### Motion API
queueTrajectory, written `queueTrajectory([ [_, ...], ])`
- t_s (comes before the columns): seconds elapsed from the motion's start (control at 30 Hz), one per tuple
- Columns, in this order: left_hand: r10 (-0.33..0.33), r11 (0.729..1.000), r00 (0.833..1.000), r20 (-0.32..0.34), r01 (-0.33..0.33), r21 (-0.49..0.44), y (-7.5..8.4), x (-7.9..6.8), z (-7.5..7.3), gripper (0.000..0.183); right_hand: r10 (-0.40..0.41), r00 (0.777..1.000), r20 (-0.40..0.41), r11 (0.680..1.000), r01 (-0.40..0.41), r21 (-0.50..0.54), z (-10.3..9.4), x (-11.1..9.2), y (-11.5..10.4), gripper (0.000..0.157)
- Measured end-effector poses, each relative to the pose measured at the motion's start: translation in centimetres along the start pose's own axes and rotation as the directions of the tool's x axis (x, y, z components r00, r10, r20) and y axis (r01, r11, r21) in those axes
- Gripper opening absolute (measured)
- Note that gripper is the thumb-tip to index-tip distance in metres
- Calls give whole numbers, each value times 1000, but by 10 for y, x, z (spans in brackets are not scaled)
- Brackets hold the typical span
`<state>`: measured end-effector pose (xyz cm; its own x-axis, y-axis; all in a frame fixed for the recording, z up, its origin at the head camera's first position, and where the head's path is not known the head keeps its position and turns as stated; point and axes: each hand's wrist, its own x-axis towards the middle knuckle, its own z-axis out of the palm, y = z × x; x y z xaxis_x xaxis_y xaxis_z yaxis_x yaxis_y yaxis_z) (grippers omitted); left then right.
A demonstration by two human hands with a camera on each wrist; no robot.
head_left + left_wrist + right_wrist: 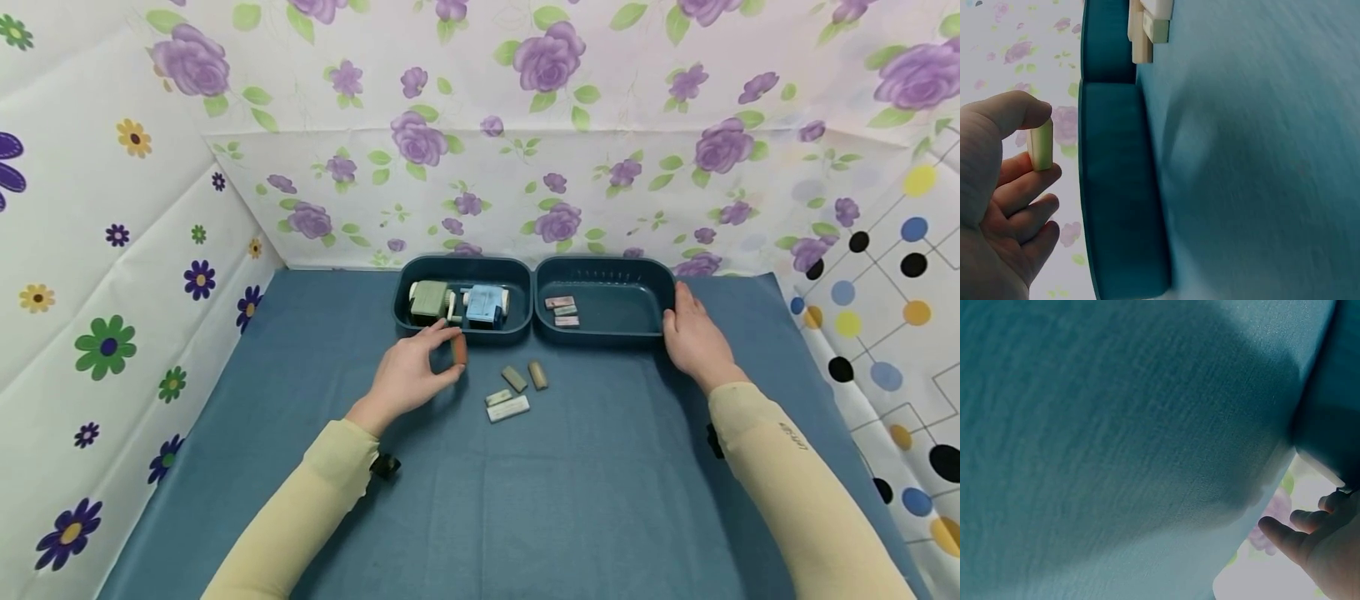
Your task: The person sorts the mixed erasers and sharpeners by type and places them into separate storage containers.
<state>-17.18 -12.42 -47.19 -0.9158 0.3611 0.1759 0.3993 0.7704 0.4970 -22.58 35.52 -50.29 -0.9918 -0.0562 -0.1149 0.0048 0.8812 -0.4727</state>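
Observation:
Between thumb and fingertips, my left hand [405, 367] pinches a small rectangular block [459, 349], held just in front of the left dark-blue tray [465, 337]. The block is orange-brown in the head view; its side looks pale green in the left wrist view [1042, 147]. Inside that tray sit a green toy vehicle [431, 300] and a blue one [486, 304]. My right hand [697, 337] rests against the right end of the right tray [600, 337], fingers extended. Several small pinkish and grey blocks [561, 303] lie at that tray's left side.
Several loose blocks lie on the blue cloth [570, 492] in front of the trays, among them a long pale one [508, 408] and a tan one [537, 375]. A flower-patterned sheet [480, 167] rises right behind the trays.

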Motion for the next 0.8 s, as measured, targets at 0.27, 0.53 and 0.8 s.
queueTrajectory([
  [0.27, 66, 998, 997, -40, -66, -19, 9, 8, 6, 56, 7, 1000, 0, 1000, -7, -3, 0, 1, 0, 69],
  [0.53, 80, 995, 996, -42, -83, -59, 21, 16, 13, 55, 5, 1000, 4, 1000, -5, -2, 1, 1, 0, 69],
  [0.8, 103, 992, 993, -48, -107, -67, 37, 27, 20, 57, 10, 1000, 3, 1000, -10, 6, -1, -1, -1, 69],
])
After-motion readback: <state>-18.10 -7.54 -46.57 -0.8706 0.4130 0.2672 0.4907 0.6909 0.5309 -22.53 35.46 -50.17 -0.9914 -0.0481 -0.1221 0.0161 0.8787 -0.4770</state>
